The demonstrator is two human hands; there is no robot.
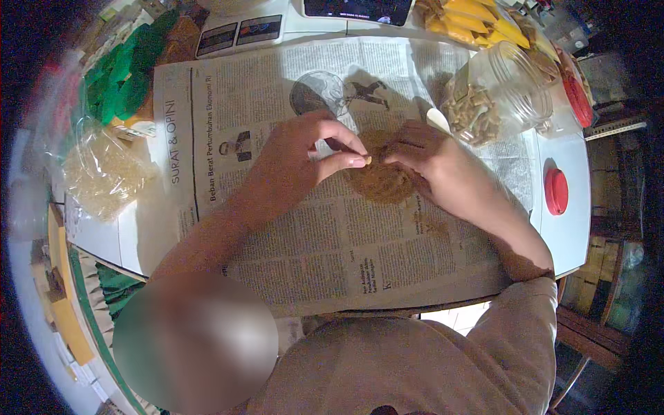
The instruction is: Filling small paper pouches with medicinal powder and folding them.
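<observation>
Between the thumb and forefinger of my left hand (301,150) is a small pale capsule-like piece (368,160). My right hand (423,153) is just to its right, with its fingers curled down at a heap of fine brown powder (381,184). Whether those fingers pinch anything is hidden. The heap lies on a spread newspaper (290,249). Beyond my right hand, a clear plastic jar (498,98) lies tilted on its side, and small tan capsule-like pieces (472,114) have gathered in its lower part.
A clear bag of small yellowish pieces (106,174) sits at the left, below green packets (124,78). A red lid (556,191) lies on the white table (563,236) at the right. Yellow packets (467,21) and a lit screen (358,10) are at the far side.
</observation>
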